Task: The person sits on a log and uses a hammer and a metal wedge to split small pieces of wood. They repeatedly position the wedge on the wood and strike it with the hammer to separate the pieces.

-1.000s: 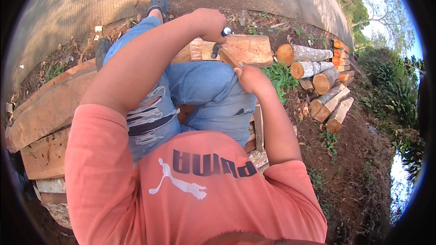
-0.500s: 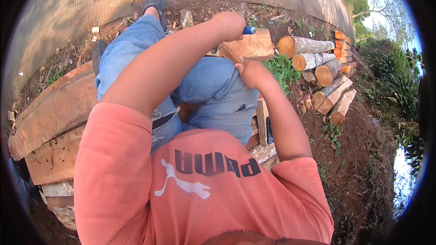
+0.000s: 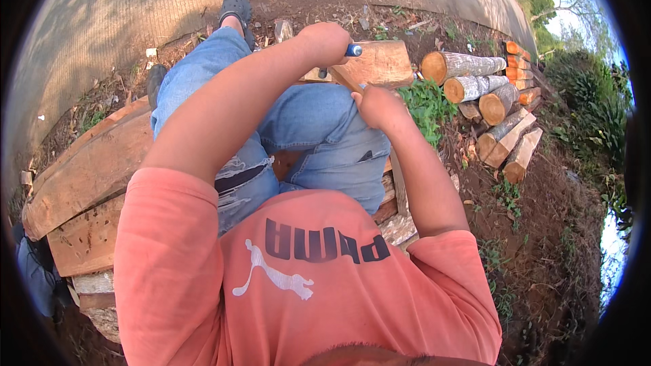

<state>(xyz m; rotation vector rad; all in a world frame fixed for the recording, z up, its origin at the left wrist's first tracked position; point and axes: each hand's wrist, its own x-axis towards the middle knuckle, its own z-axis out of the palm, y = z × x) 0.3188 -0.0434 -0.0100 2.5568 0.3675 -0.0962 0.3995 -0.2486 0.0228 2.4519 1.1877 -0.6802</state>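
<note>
My left hand (image 3: 327,45) is closed around a tool with a blue handle end (image 3: 353,49). What kind of tool it is, I cannot make out, as the fist covers most of it. A narrow strip of wood (image 3: 346,79) slants between my hands, over my bent knee. Its lower end is in my right hand (image 3: 380,106), fingers closed on it beside the knee of my jeans (image 3: 312,115). Just below the left fist, a small dark part shows near the strip's upper end.
Behind my hands lies a squared wood block (image 3: 386,61). Several cut logs (image 3: 471,65) are piled to the right, past a green plant (image 3: 427,108). Large planks (image 3: 95,163) lie at my left, and a paved surface (image 3: 135,13) stretches beyond my foot.
My left hand has moved a little left and toward me with the blue-handled tool, showing more of the wood strip. My right hand keeps its grip. The whole view has shifted slightly.
</note>
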